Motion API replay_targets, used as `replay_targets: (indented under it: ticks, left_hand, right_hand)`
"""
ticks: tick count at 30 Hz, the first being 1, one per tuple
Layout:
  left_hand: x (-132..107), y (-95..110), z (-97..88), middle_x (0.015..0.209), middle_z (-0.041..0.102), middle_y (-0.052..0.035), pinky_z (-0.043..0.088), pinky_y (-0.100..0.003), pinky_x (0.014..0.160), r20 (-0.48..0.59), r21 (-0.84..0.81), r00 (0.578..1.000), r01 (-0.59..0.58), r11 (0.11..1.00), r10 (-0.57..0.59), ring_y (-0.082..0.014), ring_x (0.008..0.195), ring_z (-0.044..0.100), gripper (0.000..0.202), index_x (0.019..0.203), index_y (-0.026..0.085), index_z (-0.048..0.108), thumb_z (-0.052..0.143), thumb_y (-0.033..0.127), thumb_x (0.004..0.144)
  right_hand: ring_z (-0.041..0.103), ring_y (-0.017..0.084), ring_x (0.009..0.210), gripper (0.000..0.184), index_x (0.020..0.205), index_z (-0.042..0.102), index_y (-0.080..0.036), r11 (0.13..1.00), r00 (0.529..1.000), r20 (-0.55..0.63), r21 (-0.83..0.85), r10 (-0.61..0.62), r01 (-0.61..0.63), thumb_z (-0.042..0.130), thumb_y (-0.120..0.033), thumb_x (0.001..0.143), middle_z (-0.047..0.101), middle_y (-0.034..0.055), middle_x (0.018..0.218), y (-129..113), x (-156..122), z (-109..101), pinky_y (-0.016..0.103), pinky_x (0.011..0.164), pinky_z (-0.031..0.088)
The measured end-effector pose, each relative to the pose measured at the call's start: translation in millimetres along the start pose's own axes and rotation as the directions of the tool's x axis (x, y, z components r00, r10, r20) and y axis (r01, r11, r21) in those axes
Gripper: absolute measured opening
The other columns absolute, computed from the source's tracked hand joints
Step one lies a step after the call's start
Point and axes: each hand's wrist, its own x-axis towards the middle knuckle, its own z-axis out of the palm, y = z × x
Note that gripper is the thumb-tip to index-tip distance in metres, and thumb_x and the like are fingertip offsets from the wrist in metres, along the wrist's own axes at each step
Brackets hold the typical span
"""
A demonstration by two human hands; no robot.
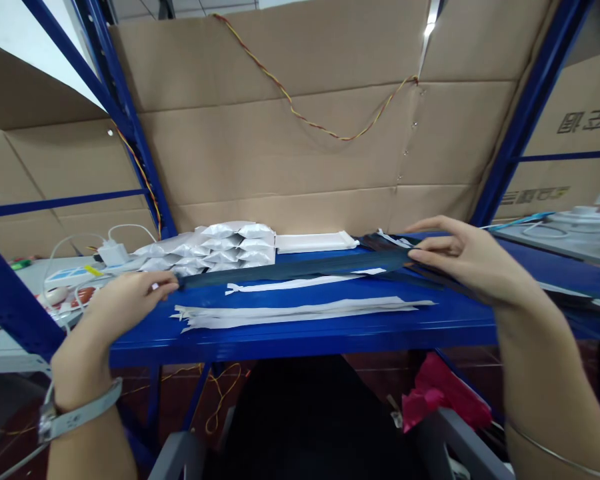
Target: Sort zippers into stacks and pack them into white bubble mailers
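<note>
A long dark zipper [290, 268] stretches between my two hands over the blue shelf. My left hand [133, 297] pinches its left end, thumb and fingers pressed together. At the other end, my right hand [453, 257] has thumb and forefinger closed on the strip, with the remaining fingers loosely raised. Just in front of it lies a single white zipper [300, 285], partly covered by the dark one. Nearer the shelf edge rests a flat bundle of white zippers [300, 313]. More dark zippers [430, 272] lie under and beyond my right hand.
Silvery-white packets [230, 243] are stacked at the back left, beside a long white packet [317, 242]. A cardboard wall [290, 153] closes the back, between blue posts [525, 127]. A white charger [113, 252] with cables is at left. Pink material [443, 393] lies below.
</note>
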Motion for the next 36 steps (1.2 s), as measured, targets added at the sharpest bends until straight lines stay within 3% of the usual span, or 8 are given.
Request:
replay_targets:
  ticks: [3,9,12,15,19,22,30,36]
  left_hand:
    - [-3.5,-13.7,-1.0,0.074,0.067,0.0001,0.04,-0.029,0.065,0.139,0.095,0.99,-0.038,0.995,0.024,-0.0212,0.069,0.059,0.022,0.077,0.028,0.067,0.048,0.038,0.082]
    - [-5.1,-8.2,4.9,0.062,0.063,0.0041,0.04,-0.024,0.059,0.352,0.008,0.935,0.042,0.999,-0.042,-0.0153,0.058,0.055,0.024,0.071,0.026,0.068,0.052,0.041,0.08]
    - [4.4,0.0,16.4,0.066,0.065,0.0001,0.04,-0.027,0.062,0.215,0.003,0.977,0.003,1.0,-0.004,-0.0183,0.062,0.057,0.025,0.074,0.023,0.068,0.052,0.042,0.081]
    - [19.0,15.9,41.3,0.086,0.069,-0.0052,0.043,-0.031,0.074,0.065,-0.033,0.994,-0.088,0.996,0.09,-0.0218,0.078,0.06,0.028,0.094,0.02,0.068,0.048,0.037,0.085]
    - [29.3,39.1,78.6,0.116,0.064,-0.0108,0.041,-0.034,0.089,0.109,-0.004,0.985,-0.131,0.991,0.131,-0.0241,0.103,0.058,0.035,0.117,0.017,0.06,0.043,0.028,0.089]
    - [27.6,48.7,92.2,0.112,0.064,-0.0107,0.041,-0.032,0.088,0.166,0.074,0.98,-0.123,0.99,0.109,-0.0239,0.104,0.058,0.028,0.108,0.018,0.062,0.042,0.023,0.089]
    - [24.6,56.6,85.1,0.081,0.062,-0.0042,0.037,-0.028,0.061,0.089,0.089,0.996,-0.034,0.995,0.026,-0.0222,0.077,0.06,0.009,0.081,0.021,0.053,0.046,0.024,0.087]
    - [18.3,88.8,67.9,0.072,0.057,0.0004,0.037,-0.026,0.065,-0.119,-0.284,0.981,-0.183,0.941,0.155,-0.0147,0.067,0.054,0.006,0.083,0.02,0.047,0.045,0.019,0.088]
  right_hand:
    - [0.067,0.022,0.077,0.045,0.113,0.056,-0.024,0.998,0.997,0.072,-0.052,0.039,-0.035,0.067,-0.045,0.075,0.07,0.005,0.076,8.7,1.1,-11.8,0.032,0.064,0.051]
    - [0.068,0.023,0.079,0.05,0.12,0.059,-0.025,0.958,0.929,0.358,-0.285,0.09,0.017,0.067,-0.045,0.074,0.073,0.0047,0.082,21.9,7.5,-11.7,0.037,0.075,0.053]
    - [0.067,0.026,0.089,0.056,0.125,0.057,-0.026,0.919,0.929,0.351,-0.393,0.117,0.033,0.066,-0.048,0.074,0.071,0.0081,0.097,26.6,7.7,-9.3,0.042,0.081,0.052]
    - [0.065,0.027,0.095,0.056,0.125,0.056,-0.025,0.874,0.948,0.307,-0.479,0.087,0.075,0.064,-0.049,0.076,0.069,0.0095,0.103,25.9,7.2,-3.7,0.042,0.084,0.05]
    - [0.064,0.025,0.095,0.057,0.127,0.054,-0.025,0.879,0.924,0.376,-0.46,0.064,0.125,0.061,-0.051,0.077,0.067,0.0093,0.106,17.7,6.4,5.8,0.039,0.083,0.05]
    - [0.063,0.024,0.096,0.058,0.128,0.053,-0.026,0.881,0.9,0.43,-0.451,0.07,0.146,0.06,-0.054,0.078,0.067,0.0082,0.106,9.9,5.4,11.8,0.038,0.084,0.05]
    - [0.062,0.022,0.095,0.047,0.123,0.056,-0.026,0.88,0.883,0.469,-0.407,-0.028,0.244,0.06,-0.047,0.081,0.066,0.0058,0.104,-7.0,1.6,30.6,0.034,0.084,0.048]
    - [0.063,0.017,0.077,0.023,0.1,0.064,-0.021,0.935,0.897,0.416,-0.237,-0.149,0.265,0.054,-0.037,0.087,0.068,0.0027,0.085,-29.7,-5.0,74.5,0.029,0.071,0.046]
